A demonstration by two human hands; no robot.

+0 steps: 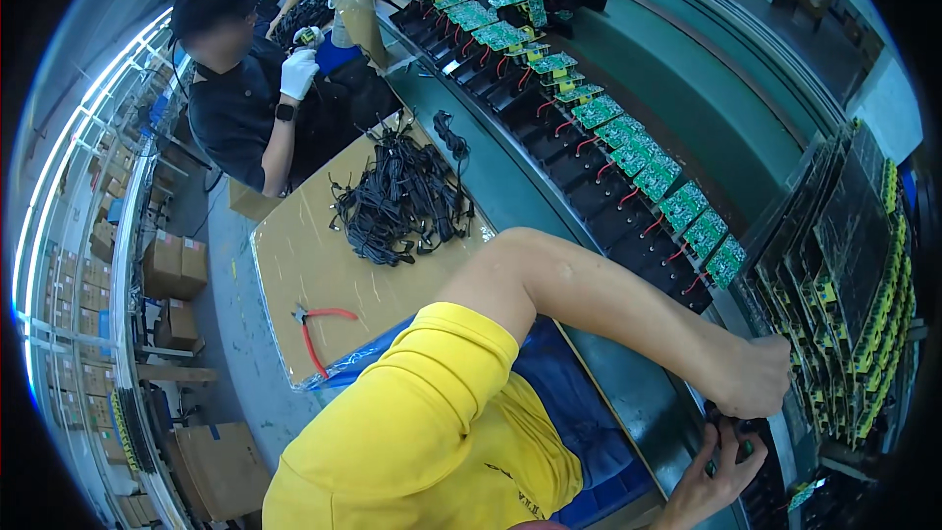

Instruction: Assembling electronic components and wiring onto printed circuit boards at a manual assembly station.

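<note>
Beside the stacked panels [829, 270], the left hand [752, 379] was curled over a dark part [724, 416], the right hand [718, 481] half-curled; grips couldn't be told. Steady support seemed wise.

matt plastic housings [618, 220]; cloth sleeve [446, 363]; glossy film [371, 353]

- main thing's a small dark piece [728, 422], sitting right where the left hand [754, 376] and right hand [721, 474] meet, with fingers from both on it
- can't make out its shape tbh, mostly covered up; just black, with some green peeking out by the right fingers
- it's near the close end of a long row of black casings [628, 224], packed side by side on the line
- lots of those have green circuit boards [656, 177] tilted along one edge, red wires [628, 198] hanging between
</note>
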